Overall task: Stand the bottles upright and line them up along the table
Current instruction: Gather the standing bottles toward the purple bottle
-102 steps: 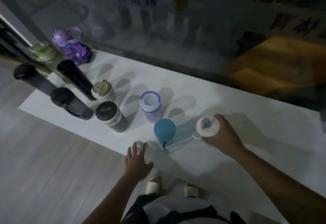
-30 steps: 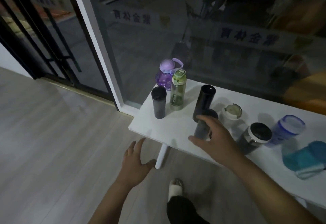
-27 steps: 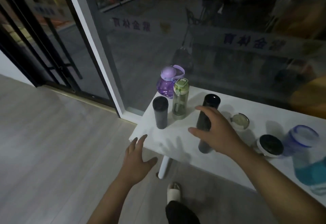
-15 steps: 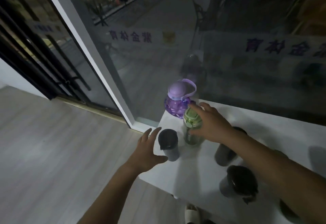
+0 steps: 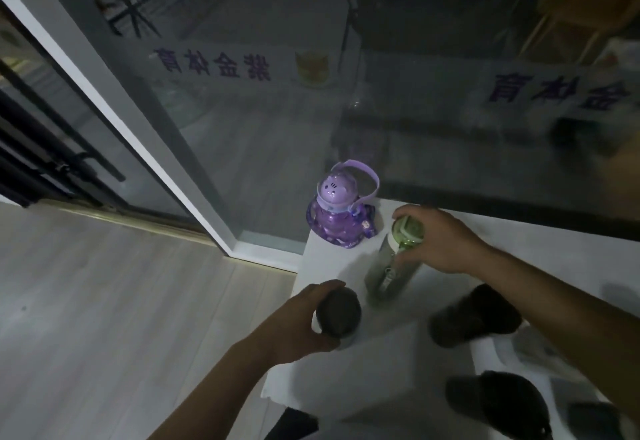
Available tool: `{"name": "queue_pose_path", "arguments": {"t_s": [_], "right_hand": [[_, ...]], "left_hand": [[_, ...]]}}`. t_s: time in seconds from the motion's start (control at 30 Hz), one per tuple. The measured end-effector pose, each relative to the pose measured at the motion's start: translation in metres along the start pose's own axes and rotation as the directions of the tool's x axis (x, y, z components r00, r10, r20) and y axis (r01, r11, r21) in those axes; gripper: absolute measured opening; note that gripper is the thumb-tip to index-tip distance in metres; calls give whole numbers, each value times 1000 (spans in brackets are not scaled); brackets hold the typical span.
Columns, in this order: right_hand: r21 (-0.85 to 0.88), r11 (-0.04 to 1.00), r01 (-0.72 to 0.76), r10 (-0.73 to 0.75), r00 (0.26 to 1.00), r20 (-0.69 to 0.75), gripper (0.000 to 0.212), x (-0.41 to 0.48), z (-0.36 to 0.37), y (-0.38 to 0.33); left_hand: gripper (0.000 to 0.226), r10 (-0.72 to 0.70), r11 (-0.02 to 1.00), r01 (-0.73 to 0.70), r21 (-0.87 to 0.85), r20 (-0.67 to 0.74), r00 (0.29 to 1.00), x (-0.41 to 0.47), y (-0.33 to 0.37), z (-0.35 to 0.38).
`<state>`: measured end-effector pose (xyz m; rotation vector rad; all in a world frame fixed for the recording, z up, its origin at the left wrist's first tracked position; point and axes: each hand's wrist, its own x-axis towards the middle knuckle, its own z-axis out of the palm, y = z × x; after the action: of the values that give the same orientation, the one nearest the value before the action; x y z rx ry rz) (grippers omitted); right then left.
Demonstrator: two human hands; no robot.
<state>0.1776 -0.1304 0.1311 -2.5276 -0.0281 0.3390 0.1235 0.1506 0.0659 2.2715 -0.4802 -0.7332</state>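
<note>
At the white table's [image 5: 388, 363] left end, my left hand [image 5: 294, 328] is wrapped around a dark upright tumbler [image 5: 338, 313] near the front corner. My right hand [image 5: 440, 240] grips the top of a clear bottle with a green lid [image 5: 398, 263], which leans slightly. A purple cat-faced bottle [image 5: 337, 214] with a carry strap stands upright at the far corner. Two more dark bottles stand to the right: one [image 5: 474, 315] under my right forearm, another [image 5: 498, 401] at the near edge.
A large glass wall [image 5: 311, 110] with printed lettering runs directly behind the table. A white window frame post [image 5: 138, 120] meets the floor left of the table. Pale wooden flooring [image 5: 104, 318] lies to the left and below.
My left hand has moved in and closed around the dark tumbler. My right hand still holds the green-lidded bottle, which now leans. The view has shifted closer and down over the table's left end.
</note>
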Motion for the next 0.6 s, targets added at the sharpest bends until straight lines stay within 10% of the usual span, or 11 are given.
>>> {"name": "queue_pose_path", "arguments": {"t_s": [0.6], "right_hand": [[-94, 995, 26, -32, 998, -58, 75, 82, -29, 17]], "left_hand": [[81, 97, 992, -92, -89, 55, 994, 21, -15, 4]]}}
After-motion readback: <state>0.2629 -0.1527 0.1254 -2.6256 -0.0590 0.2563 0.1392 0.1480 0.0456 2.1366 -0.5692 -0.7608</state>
